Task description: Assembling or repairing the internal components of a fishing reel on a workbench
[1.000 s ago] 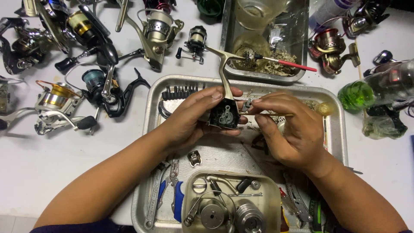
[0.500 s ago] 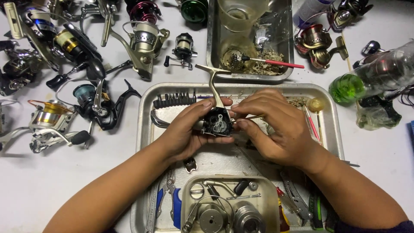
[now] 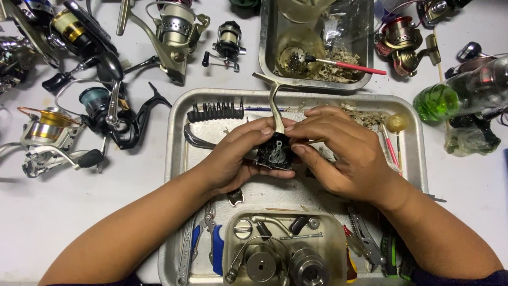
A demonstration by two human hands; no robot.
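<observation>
The left hand (image 3: pixel 241 156) is gripping the opened reel body (image 3: pixel 275 153) above the metal tray (image 3: pixel 177 143), while the right hand's (image 3: pixel 338 151) fingertips are pinching at its exposed gears, apparently mid-disassembly.

Opened black reel body (image 3: pixel 275 151), gears exposed; silver stem upward, over tray.

No labels, signs or screens are seen. One crumpled clear plastic bag (image 3: pixel 336 26) is held in the steel tray (image 3: pixel 270 63) at the table's far edge, towards the tray's far right corner. A second clear bag (image 3: pixel 468 140), knotted and dark inside, is laid near the table's right edge.
</observation>
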